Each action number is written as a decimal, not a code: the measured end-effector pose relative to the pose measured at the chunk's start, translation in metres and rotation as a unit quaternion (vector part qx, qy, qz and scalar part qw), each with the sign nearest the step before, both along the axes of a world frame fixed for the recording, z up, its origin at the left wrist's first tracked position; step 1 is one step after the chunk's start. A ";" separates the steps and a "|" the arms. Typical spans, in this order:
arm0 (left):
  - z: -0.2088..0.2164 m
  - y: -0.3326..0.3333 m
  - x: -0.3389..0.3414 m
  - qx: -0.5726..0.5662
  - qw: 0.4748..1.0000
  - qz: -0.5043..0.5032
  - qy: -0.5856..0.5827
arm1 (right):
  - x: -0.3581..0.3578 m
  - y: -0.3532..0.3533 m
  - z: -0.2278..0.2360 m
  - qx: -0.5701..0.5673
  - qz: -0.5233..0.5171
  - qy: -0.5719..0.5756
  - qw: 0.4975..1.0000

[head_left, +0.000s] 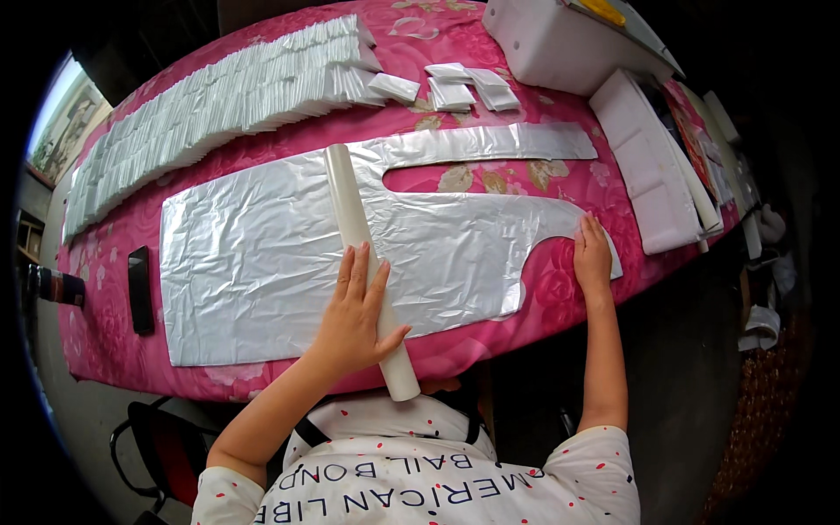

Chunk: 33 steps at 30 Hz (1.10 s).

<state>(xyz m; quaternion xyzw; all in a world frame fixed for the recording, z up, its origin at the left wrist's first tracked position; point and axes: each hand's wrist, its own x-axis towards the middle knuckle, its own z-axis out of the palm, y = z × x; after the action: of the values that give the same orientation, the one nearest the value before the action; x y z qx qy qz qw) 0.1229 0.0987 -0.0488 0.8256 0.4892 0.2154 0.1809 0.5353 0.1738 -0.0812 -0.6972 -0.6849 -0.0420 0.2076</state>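
Observation:
A shiny, thin white plastic sheet [262,245] with cut-out curves and strap-like ends lies spread on the table, wrinkled across its surface. Across its middle rests a pale, smooth tube [350,206], its near end jutting past the table's front edge. My left hand [354,315] lies on the near half of this tube, fingers spread and thumb out to the side. At the right, my right hand [593,254] rests flat with fingers extended on the curved end of the plastic sheet, beside its cut-out. Neither hand wraps around anything.
Long rows of folded white plastic packets [236,83] stand at the back left, with several loose packets [472,87] to their right. A black phone [140,290] and dark bottle [59,287] lie at left. White foam boxes [560,44] occupy the far right of the pink floral tablecloth [429,350].

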 end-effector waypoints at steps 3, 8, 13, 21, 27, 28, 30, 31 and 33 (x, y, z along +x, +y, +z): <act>0.006 -0.002 0.009 0.000 1.000 -0.006 0.020 | 0.007 -0.006 -0.002 0.044 -0.037 -0.037 0.998; 0.009 -0.002 0.016 0.016 0.998 -0.017 0.061 | -0.019 -0.006 0.027 0.060 -0.064 -0.033 0.996; 0.013 0.000 0.020 0.021 1.000 -0.013 0.000 | -0.077 -0.015 0.058 -0.013 -0.062 0.212 0.975; 0.024 0.007 0.012 -0.435 0.719 0.124 -0.527 | -0.243 -0.070 0.077 -0.217 0.301 0.486 0.791; 0.025 0.022 -0.123 -0.501 0.742 0.159 -0.415 | -0.272 -0.106 0.079 -0.122 0.429 0.303 0.842; 0.019 0.018 -0.160 -0.490 0.757 0.169 -0.397 | -0.265 -0.111 0.081 -0.131 0.410 0.275 0.859; 0.020 0.007 -0.221 -0.461 0.783 0.228 -0.350 | -0.254 -0.117 0.081 -0.135 0.344 0.203 0.907; 0.025 0.003 -0.241 -0.461 0.787 0.290 -0.289 | -0.251 -0.119 0.079 -0.174 0.315 0.193 0.913; 0.032 -0.007 -0.276 -0.429 0.817 0.311 -0.227 | -0.247 -0.121 0.078 -0.248 0.257 0.169 0.919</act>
<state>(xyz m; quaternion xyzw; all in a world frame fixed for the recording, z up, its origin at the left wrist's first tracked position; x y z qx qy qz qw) -0.1526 0.0922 -0.0164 0.3953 0.7080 0.2099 0.5462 0.2885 0.0524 -0.0037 -0.5228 -0.7838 0.3022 0.1446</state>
